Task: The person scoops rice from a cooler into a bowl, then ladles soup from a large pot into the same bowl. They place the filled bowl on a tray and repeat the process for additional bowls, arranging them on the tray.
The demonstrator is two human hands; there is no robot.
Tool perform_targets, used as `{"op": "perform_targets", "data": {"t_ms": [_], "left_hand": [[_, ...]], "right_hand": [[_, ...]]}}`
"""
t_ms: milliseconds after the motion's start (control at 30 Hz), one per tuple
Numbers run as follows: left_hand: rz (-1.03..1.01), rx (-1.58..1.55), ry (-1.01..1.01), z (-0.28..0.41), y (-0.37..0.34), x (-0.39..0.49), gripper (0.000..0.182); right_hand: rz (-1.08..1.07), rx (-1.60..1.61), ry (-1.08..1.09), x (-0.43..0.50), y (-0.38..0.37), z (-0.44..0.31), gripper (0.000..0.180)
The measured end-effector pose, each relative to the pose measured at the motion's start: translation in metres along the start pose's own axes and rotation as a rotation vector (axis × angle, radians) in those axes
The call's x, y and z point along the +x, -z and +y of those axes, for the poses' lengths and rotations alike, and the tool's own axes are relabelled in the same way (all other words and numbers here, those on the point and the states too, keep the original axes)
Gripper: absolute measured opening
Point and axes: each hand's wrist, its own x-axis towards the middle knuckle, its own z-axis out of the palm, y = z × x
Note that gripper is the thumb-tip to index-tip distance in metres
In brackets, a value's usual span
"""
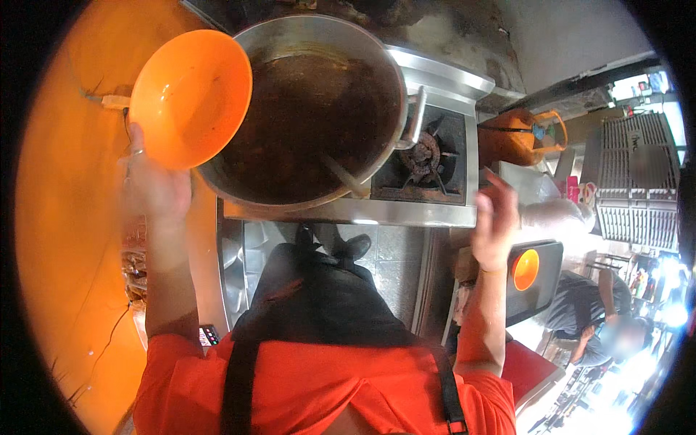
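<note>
My left hand [163, 176] grips the lower edge of an orange bowl [190, 98], which is tilted with its inside facing me. The bowl overlaps the left rim of a large metal stockpot [402, 109]. Dark brown liquid [304, 125] fills the bottom of the pot, and a utensil handle [348, 179] leans out over its near rim. To the right, my right hand [495, 217] is raised past the stove's front corner, holding nothing, with its fingers apart and slightly blurred. A bare gas burner [421, 155] lies between that hand and the pot.
An orange wall [70, 190] runs close along the left. On the right are an orange jerrycan [511, 136], a dark tray [549, 283] with a small orange bowl [526, 270], and a grey crate [636, 179]. A person [587, 304] is farther back at the right.
</note>
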Motion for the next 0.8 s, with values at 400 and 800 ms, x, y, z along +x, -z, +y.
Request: {"op": "perform_targets", "data": {"t_ms": [400,800], "left_hand": [[0.047,-0.105,0.011,0.024,0.078,0.031,0.051],[-0.090,0.024,-0.054,0.025,0.094,0.032,0.052]], "right_hand": [[-0.331,-0.114,0.218,0.057,-0.133,-0.144,0.010],[-0.060,-0.241,0.514,0.146,-0.184,-0.173,0.024]]}}
